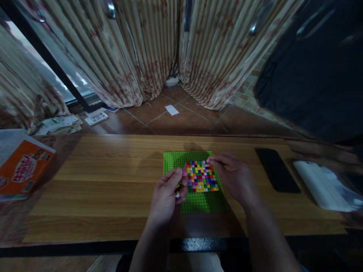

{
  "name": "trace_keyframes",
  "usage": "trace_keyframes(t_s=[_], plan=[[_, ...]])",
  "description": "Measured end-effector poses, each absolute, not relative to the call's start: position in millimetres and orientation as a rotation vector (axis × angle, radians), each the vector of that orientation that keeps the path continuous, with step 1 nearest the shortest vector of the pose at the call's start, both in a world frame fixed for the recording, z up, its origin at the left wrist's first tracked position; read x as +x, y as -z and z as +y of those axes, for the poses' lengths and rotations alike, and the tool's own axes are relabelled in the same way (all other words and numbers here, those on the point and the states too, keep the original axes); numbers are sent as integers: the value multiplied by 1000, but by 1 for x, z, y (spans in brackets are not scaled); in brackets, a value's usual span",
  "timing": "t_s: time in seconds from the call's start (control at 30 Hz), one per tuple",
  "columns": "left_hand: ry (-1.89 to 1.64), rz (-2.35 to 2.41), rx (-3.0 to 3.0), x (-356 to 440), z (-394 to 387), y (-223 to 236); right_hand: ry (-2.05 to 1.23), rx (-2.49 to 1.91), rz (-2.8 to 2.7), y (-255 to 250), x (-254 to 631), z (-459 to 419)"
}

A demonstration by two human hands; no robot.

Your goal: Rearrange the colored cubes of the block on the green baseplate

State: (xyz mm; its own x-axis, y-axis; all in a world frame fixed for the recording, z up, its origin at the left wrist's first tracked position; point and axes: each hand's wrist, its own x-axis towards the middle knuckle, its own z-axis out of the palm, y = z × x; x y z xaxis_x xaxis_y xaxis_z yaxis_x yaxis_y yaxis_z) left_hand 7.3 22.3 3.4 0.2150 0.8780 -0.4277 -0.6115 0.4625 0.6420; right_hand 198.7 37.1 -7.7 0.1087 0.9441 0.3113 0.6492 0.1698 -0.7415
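Note:
A green studded baseplate point(172, 158) lies on the wooden table, with a block of many-coloured small toy bricks point(202, 177) covering part of it. My right hand point(231, 173) pinches a pink brick point(208, 161) at the far right corner of the coloured block. Over the left side of the plate, my left hand point(170, 189) is closed on several small bricks. One of them, a magenta brick point(184, 172), shows between thumb and forefinger. Others, yellow, green and white, peek out from the curled fingers.
A black phone point(277, 170) and a white plastic-wrapped packet point(323, 185) lie on the right of the wooden table point(107, 181). An orange-and-white package point(25, 166) stands beyond its left end. Striped curtains point(147, 49) hang behind, with papers point(59, 124) on the floor.

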Motion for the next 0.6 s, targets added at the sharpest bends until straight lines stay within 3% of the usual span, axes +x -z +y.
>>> trace_keyframes(t_s=[0.6], plan=[[-1053,873,398,8,21,-6,-523,-1522,-1674,13,199,43]])
